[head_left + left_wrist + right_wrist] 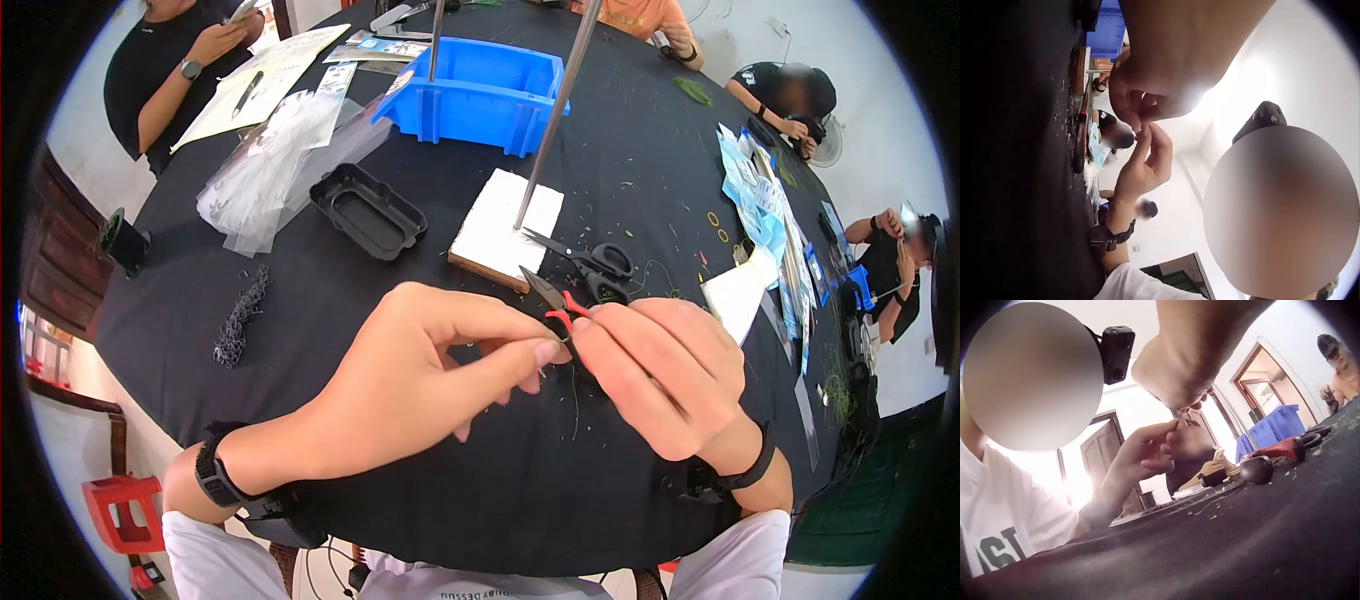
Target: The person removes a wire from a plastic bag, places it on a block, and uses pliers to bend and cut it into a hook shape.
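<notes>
Both hands meet over the near part of the table. My left hand [430, 370] pinches a small thin piece between thumb and index finger; its kind cannot be told, as the fingertips mostly cover it. Thumb and index finger of my right hand [660, 375] close on the same spot, fingertips against those of the left. Below them lie pliers [562, 308] with red handles, partly hidden by the right hand in the head view. The left wrist view shows the pliers [1080, 140] on the table, apart from the hands. Black-handled scissors [605, 262] lie just beyond.
A white block [505, 222] holds an upright metal rod [560, 110]. Behind it stands a blue bin [490, 100], with a black tray [368, 212] to its left. Twisted dark wire [240, 320] lies at left, plastic packets [765, 215] at right. Other people sit around the table.
</notes>
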Available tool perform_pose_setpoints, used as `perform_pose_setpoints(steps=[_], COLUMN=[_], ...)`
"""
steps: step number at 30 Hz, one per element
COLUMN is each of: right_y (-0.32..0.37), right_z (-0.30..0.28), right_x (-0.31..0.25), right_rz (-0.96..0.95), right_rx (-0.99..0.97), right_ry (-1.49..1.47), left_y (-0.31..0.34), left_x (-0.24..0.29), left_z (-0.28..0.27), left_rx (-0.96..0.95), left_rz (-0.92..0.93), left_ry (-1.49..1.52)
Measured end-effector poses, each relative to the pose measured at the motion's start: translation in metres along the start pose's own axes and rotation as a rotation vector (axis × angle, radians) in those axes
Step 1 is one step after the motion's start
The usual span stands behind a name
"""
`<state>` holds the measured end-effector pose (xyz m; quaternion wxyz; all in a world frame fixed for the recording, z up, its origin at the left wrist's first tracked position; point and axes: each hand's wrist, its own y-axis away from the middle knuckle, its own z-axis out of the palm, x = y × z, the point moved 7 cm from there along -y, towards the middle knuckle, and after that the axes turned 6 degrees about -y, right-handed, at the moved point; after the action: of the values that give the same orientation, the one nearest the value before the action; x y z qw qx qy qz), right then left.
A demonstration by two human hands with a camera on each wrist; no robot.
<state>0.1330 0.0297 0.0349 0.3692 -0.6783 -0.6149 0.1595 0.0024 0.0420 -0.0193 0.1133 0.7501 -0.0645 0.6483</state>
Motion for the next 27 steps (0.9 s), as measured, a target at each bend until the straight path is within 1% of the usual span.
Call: perform_pose_setpoints(steps=[2,3,5,6,8,9,11,12,16,19,20,22,23,25,26,27], right_y=[0.002,0.003,0.007,0.008,0.005,0.007,0.018,0.024,0.022,0.024,0.031,0.045,0.045,0.047,0.044,0.043], right_z=[0.000,0.001,0.004,0.005,0.007,0.010,0.020,0.025,0.025,0.027,0.033,0.044,0.045,0.048,0.046,0.044], right_x=[0.001,0.001,0.008,0.011,0.022,0.026,0.030,0.032,0.032,0.033,0.034,0.030,0.030,0.031,0.033,0.034], right_rz=[0.000,0.001,0.084,0.126,0.414,0.558,0.711,0.789,0.783,0.832,0.975,1.264,1.264,1.264,1.166,1.066], right_rx=[0.008,0.011,0.031,0.040,-0.020,-0.051,-0.059,-0.063,-0.150,-0.124,-0.139,-0.166,-0.147,-0.111,-0.122,-0.132], right_ry=[-0.013,-0.020,-0.128,-0.182,-0.439,-0.567,-0.752,-0.845,-0.843,-0.894,-1.013,-1.248,-1.274,-1.325,-1.231,-1.137], left_y=[0.000,0.000,0.000,0.000,0.001,0.002,0.005,0.006,0.007,0.007,0.006,0.009,0.011,0.011,0.011,0.011], left_x=[-0.005,-0.003,-0.001,0.002,0.006,0.010,0.017,0.018,0.022,0.020,0.020,0.024,0.026,0.026,0.026,0.025], left_z=[-0.002,-0.003,-0.004,-0.006,-0.007,-0.007,-0.006,-0.005,-0.003,-0.004,-0.004,-0.001,0.001,0.003,0.004,0.003], left_rx=[-0.025,-0.006,0.029,0.066,0.140,0.152,0.172,0.177,0.199,0.218,0.223,0.273,0.297,0.302,0.305,0.299], left_rz=[-0.085,-0.062,-0.017,0.058,0.208,0.292,0.457,0.472,0.496,0.495,0.496,0.643,0.717,0.729,0.734,0.697], left_ry=[0.084,0.070,0.042,-0.004,-0.096,-0.192,-0.385,-0.400,-0.463,-0.485,-0.488,-0.596,-0.649,-0.659,-0.664,-0.641])
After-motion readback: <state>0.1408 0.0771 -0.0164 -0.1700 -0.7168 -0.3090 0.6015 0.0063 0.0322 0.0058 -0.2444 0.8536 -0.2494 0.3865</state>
